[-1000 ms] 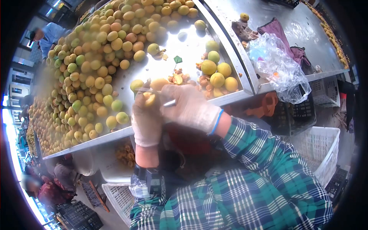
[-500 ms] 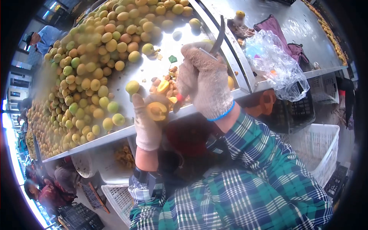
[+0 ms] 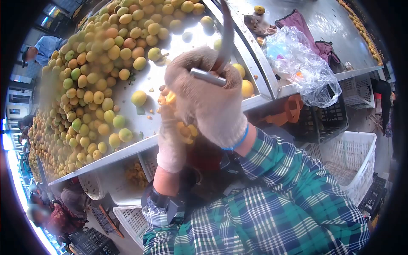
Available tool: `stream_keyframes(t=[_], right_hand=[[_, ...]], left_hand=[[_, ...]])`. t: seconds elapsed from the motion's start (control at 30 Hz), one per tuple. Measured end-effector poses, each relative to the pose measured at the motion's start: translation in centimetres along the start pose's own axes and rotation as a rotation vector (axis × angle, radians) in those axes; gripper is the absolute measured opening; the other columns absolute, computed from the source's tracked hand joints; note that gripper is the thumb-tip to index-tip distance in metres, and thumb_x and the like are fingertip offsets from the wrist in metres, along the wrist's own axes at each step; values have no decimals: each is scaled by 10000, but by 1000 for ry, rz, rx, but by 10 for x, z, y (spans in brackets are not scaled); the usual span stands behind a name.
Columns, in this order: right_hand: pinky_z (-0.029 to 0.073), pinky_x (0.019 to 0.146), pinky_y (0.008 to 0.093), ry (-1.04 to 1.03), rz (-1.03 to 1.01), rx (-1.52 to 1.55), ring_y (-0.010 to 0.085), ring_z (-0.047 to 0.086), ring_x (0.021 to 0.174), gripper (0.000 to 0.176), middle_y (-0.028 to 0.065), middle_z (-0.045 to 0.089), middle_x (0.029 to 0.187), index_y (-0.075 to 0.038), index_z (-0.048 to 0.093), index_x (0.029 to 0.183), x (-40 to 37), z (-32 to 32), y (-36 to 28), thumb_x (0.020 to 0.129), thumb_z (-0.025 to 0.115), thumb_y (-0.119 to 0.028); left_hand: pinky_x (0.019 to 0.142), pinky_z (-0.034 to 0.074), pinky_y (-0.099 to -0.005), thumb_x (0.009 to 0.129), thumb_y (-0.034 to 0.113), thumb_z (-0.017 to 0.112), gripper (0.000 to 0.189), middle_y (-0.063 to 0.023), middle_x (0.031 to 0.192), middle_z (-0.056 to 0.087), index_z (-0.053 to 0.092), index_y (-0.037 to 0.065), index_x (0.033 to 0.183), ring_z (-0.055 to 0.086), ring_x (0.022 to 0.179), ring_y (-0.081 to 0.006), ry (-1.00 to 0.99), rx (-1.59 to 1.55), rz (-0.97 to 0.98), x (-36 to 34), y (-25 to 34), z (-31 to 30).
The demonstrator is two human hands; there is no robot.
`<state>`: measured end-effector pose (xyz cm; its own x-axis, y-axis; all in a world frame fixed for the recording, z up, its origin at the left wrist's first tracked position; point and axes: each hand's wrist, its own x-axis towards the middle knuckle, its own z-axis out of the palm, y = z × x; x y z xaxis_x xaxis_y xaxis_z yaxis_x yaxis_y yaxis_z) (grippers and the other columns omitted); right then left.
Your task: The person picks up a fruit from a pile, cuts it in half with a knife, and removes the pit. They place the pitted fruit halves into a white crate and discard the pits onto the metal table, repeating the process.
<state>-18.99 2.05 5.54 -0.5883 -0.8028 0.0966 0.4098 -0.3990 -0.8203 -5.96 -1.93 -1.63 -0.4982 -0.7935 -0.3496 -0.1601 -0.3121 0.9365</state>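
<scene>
My right hand [image 3: 212, 100], in a stained knit glove with a blue cuff edge, is closed around a curved tool. The tool's long dark curved part [image 3: 226, 36] rises above the fist, and a short metal piece [image 3: 208, 77] shows across the knuckles. My left hand [image 3: 171, 142], also gloved, is closed on a cut-open apricot [image 3: 187, 131] at the table edge. My right hand is just above it and partly covers it and the left fingers. Apricot pieces [image 3: 170, 97] lie on the metal table [image 3: 146, 121] behind the hands.
Whole apricots [image 3: 97, 97] are heaped on the left of the table. A clear plastic bag [image 3: 297, 63] and purple cloth [image 3: 297, 23] lie on the right-hand table. White crates [image 3: 352, 161] and an orange bag [image 3: 289, 110] are below. Other people [image 3: 44, 49] are at the left.
My right hand has moved down and left, over the apricot in my left hand. My left hand has shifted slightly right and down, and the apricot looks more opened out.
</scene>
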Motion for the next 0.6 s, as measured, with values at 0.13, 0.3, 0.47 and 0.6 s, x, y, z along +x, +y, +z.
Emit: stream_keyframes(t=[0.13,0.3,0.47,0.6], right_hand=[[482,617,206,-85,-173,-159,47,583,697,104,-3,632,798,-41,641,921,-5,3,9,827,681,-61],[414,501,192,-15,123,114,44,536,574,129,-20,582,691,-47,652,967,2,1,5,838,653,-45],[268,388,237,48,335,384,70,322,426,80,-51,343,554,-115,540,841,15,-13,13,911,574,-133],[262,396,238,24,409,470,74,324,448,127,-53,319,575,-117,521,839,24,-23,25,946,510,-186]], left_hand=[[617,444,-177,969,528,425,549,-17,868,611,497,80,1278,586,750,-94,40,868,651,8,-42,-23],[509,465,-284,929,264,484,336,-75,742,634,618,-23,1041,605,587,-130,-54,466,272,5,-12,-9],[578,472,-187,953,472,514,386,-7,794,582,559,96,1029,594,680,-95,-106,-331,-83,1,3,-1],[575,401,-207,984,484,400,530,-13,872,594,570,13,1157,522,690,-56,-78,-140,-25,-3,6,1]])
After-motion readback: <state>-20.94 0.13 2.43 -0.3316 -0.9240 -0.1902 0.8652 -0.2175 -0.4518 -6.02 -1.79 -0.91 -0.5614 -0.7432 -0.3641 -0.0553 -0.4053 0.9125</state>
